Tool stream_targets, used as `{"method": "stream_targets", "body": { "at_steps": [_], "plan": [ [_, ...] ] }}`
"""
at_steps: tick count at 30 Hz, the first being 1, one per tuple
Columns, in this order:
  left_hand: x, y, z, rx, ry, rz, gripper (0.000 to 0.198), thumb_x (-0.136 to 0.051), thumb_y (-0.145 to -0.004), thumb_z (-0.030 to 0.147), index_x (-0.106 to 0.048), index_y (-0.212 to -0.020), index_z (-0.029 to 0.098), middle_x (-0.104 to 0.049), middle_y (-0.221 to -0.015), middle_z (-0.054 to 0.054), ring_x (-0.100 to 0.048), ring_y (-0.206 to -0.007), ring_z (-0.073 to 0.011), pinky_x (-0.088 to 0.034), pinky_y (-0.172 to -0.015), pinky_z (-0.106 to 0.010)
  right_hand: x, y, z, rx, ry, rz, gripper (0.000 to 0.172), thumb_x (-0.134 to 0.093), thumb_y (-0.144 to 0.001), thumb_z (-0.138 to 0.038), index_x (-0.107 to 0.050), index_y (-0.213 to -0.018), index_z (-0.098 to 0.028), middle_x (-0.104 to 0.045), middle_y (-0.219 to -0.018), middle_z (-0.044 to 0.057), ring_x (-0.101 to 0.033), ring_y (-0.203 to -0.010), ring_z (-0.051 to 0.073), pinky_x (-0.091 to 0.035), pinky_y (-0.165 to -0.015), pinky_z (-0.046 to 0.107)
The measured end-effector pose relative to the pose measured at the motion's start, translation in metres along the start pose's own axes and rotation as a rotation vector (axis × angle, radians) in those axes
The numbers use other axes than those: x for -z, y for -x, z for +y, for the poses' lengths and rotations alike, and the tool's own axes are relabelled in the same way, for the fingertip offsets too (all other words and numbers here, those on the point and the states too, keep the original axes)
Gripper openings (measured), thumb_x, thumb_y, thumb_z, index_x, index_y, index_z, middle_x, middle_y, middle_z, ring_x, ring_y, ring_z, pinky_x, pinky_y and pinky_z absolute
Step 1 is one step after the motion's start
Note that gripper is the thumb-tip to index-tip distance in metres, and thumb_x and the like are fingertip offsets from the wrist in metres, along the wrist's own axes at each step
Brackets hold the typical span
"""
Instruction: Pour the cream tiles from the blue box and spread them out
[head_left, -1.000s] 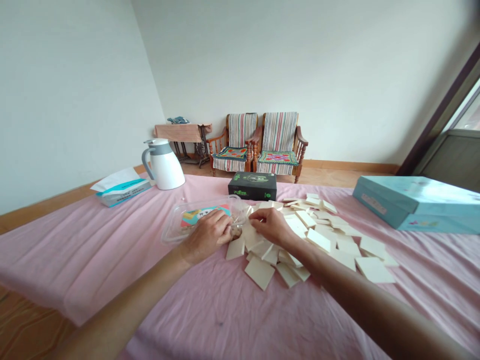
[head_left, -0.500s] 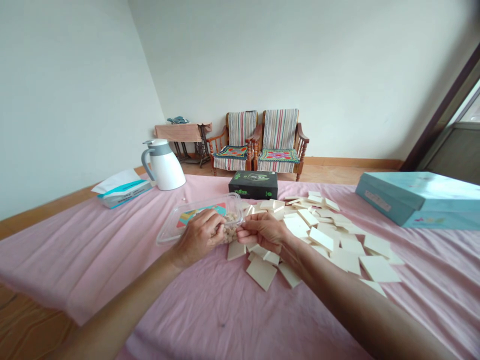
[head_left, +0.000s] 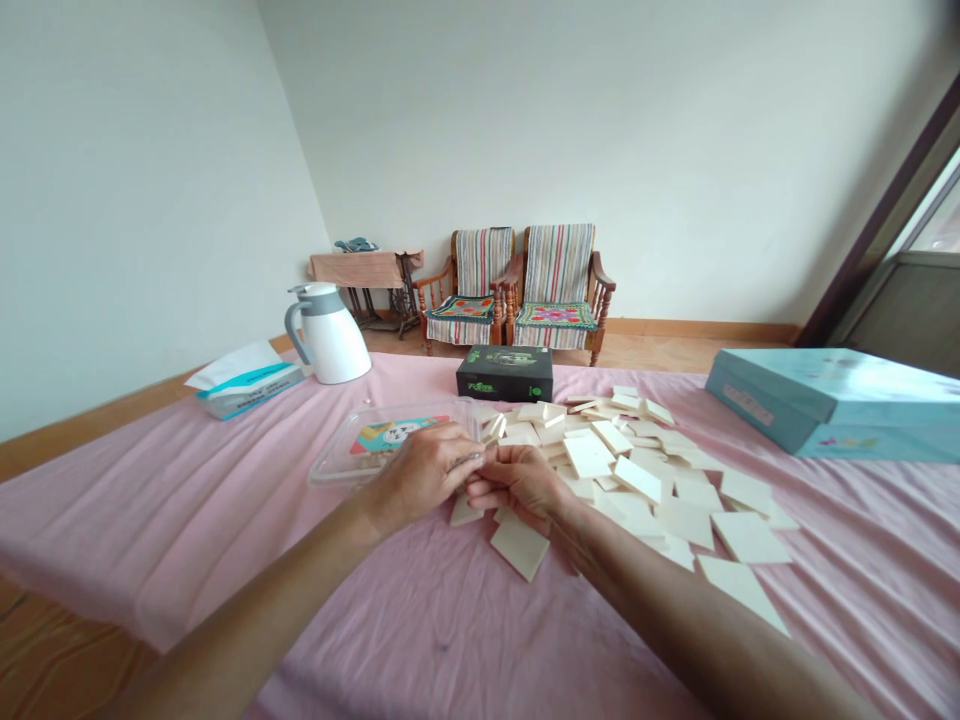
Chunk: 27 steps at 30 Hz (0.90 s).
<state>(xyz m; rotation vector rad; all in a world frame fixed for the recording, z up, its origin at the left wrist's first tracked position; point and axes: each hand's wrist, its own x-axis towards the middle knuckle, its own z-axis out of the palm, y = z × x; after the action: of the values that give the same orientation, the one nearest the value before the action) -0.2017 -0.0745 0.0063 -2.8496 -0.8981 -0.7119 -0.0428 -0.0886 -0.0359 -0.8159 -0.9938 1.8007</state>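
My left hand [head_left: 424, 468] is closed, its thumb and fingertips pinched together at the front right of a clear plastic box [head_left: 328, 462]. Right against it, my right hand [head_left: 525, 485] is also closed in a pinch, so the fingertips of both meet. Whatever lies between the fingers is too small and covered to name. A colourful label [head_left: 375, 436] shows on the box, and my left hand hides much of its near side. Thin pale wooden squares [head_left: 519, 547] lie under and beside my right hand.
A loose heap of several wooden squares [head_left: 686, 520] spreads to the right. Behind stand a black box [head_left: 504, 375] and a white jug [head_left: 337, 345], with a tissue pack [head_left: 251, 385] at left. A light-blue box [head_left: 862, 400] sits far right on the pink cloth [head_left: 420, 620].
My left hand has shifted right and slightly up, and its fingertips now meet my right hand's. The small brown pieces seen earlier at the box's right end are now covered by my left hand.
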Motion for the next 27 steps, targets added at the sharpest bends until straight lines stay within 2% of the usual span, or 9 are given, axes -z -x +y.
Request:
{"method": "stream_targets", "body": {
  "at_steps": [3,9,14,17,23,27],
  "plan": [
    [0.003,0.001,0.002,0.01,-0.021,-0.044,0.016,-0.052,-0.087,0.02,-0.068,-0.086,0.018,-0.067,-0.086,-0.005,-0.059,-0.081,-0.0153,-0.046,-0.073,-0.027,-0.003,0.003,0.0,-0.02,-0.032,0.039,0.015,-0.072,-0.07,-0.021,-0.062,-0.066,-0.009,-0.067,-0.057,0.006,-0.064,-0.05,0.012,-0.053,-0.052,0.02],
    [0.002,0.005,0.011,0.075,-0.148,-0.086,0.017,-0.052,-0.083,0.009,-0.063,-0.095,0.016,-0.066,-0.09,-0.005,-0.06,-0.084,-0.017,-0.048,-0.076,-0.029,-0.008,0.005,-0.001,-0.039,0.007,0.047,0.012,-0.066,-0.073,-0.016,-0.06,-0.064,-0.011,-0.066,-0.054,0.004,-0.061,-0.045,0.01,-0.049,-0.047,0.018],
    [0.001,0.001,0.028,0.135,-0.384,-0.192,0.01,-0.052,-0.079,0.006,-0.058,-0.083,0.014,-0.062,-0.082,-0.006,-0.059,-0.08,-0.0221,-0.05,-0.068,-0.034,-0.009,0.001,0.004,-0.011,0.076,0.063,0.017,-0.067,-0.071,-0.022,-0.057,-0.062,-0.013,-0.064,-0.051,0.002,-0.058,-0.042,0.01,-0.049,-0.047,0.02],
    [0.001,-0.001,0.037,0.146,-0.539,-0.248,0.012,-0.051,-0.078,0.004,-0.056,-0.083,0.013,-0.062,-0.081,-0.007,-0.06,-0.078,-0.0234,-0.05,-0.063,-0.033,-0.009,0.0,0.007,0.0,0.096,0.093,0.018,-0.068,-0.069,-0.024,-0.055,-0.06,-0.015,-0.062,-0.048,0.0,-0.057,-0.041,0.01,-0.048,-0.047,0.02],
    [-0.002,0.0,0.041,0.041,-0.701,-0.256,0.013,-0.047,-0.078,0.002,-0.053,-0.08,0.012,-0.059,-0.078,-0.009,-0.059,-0.074,-0.0237,-0.046,-0.055,-0.031,-0.012,-0.001,0.007,0.02,0.117,0.168,0.019,-0.063,-0.067,-0.018,-0.05,-0.054,-0.017,-0.056,-0.044,-0.004,-0.054,-0.038,0.009,-0.042,-0.04,0.018],
    [-0.005,0.002,0.037,0.006,-0.713,-0.213,0.012,-0.047,-0.079,0.003,-0.052,-0.083,0.013,-0.059,-0.079,-0.008,-0.058,-0.074,-0.0227,-0.046,-0.059,-0.031,-0.012,-0.002,0.009,0.019,0.174,0.18,0.018,-0.064,-0.068,-0.024,-0.05,-0.057,-0.019,-0.057,-0.045,-0.003,-0.056,-0.042,0.011,-0.044,-0.043,0.02]
  ]
}}
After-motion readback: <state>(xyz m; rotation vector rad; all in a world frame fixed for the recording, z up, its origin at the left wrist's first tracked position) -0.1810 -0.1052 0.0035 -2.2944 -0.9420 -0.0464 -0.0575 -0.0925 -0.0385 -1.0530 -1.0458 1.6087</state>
